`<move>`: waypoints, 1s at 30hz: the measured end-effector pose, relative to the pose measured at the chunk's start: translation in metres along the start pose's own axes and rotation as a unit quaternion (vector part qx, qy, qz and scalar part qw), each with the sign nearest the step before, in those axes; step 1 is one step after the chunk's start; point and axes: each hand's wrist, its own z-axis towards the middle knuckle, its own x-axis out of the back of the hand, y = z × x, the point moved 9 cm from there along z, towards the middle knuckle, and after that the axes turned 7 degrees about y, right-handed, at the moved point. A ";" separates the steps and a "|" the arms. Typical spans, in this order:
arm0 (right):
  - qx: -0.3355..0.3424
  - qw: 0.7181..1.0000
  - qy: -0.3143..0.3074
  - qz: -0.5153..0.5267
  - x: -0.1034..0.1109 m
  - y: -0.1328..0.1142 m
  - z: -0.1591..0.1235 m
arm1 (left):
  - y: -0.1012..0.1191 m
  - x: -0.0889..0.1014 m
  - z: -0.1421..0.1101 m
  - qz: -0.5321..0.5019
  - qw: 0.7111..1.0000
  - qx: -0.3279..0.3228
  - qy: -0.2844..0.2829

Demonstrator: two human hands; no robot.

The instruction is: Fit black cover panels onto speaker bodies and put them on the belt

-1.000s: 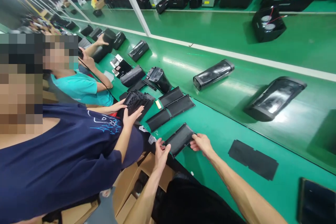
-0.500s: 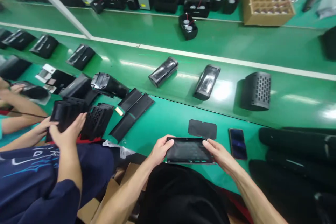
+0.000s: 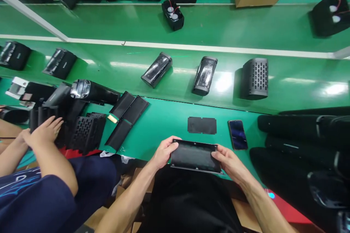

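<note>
Between my two hands is a black rectangular plastic panel point(image 3: 195, 156) with a raised rim and small screw tabs along its edges. My left hand point(image 3: 165, 151) grips its left end, thumb on the inner face. On the right end my right hand point(image 3: 228, 160) pinches it the same way, its fingers behind the panel. Just beyond the panel, a flat dark notched sheet point(image 3: 202, 125) lies on the green table point(image 3: 158, 127). A phone point(image 3: 237, 134) rests to the right of that sheet.
Several dark panels point(image 3: 131, 113) lie at left, near perforated black grilles point(image 3: 84, 131). A co-worker's hand point(image 3: 45, 131) touches black parts there. Black speaker housings point(image 3: 205, 75) stand on the green conveyor point(image 3: 123, 76). Large black rolled shapes point(image 3: 295, 123) fill the right side.
The camera view has turned to the right, so the scene shifts left. Both hands keep hold of the panel, which has tilted slightly. The co-worker's hands have shifted on the black parts.
</note>
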 end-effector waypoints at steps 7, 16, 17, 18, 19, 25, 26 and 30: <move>-0.023 1.000 0.006 0.007 -0.004 0.002 -0.007 | -0.003 0.002 0.000 0.030 1.000 0.003 -0.006; 0.015 0.999 -0.023 0.022 -0.007 -0.008 -0.017 | -0.005 0.003 0.000 0.048 0.999 0.013 0.002; 0.014 0.999 -0.019 0.027 -0.006 -0.008 -0.018 | -0.005 0.003 0.000 0.050 0.999 0.013 0.002; 0.012 0.999 -0.015 0.032 -0.006 -0.007 -0.018 | -0.006 0.003 0.000 0.051 0.999 0.011 0.001; 0.008 0.999 -0.011 0.037 -0.006 -0.006 -0.018 | -0.006 0.003 0.000 0.053 0.999 0.009 0.000; -0.003 0.999 0.002 0.044 -0.002 0.002 -0.013 | -0.009 0.000 -0.001 0.046 0.999 -0.003 -0.020; -0.006 0.999 0.000 0.046 -0.001 0.003 -0.013 | -0.010 -0.001 -0.001 0.039 0.999 0.001 -0.024; -0.019 0.999 0.000 0.050 0.004 0.005 -0.013 | -0.014 -0.004 -0.001 0.023 0.999 0.011 -0.028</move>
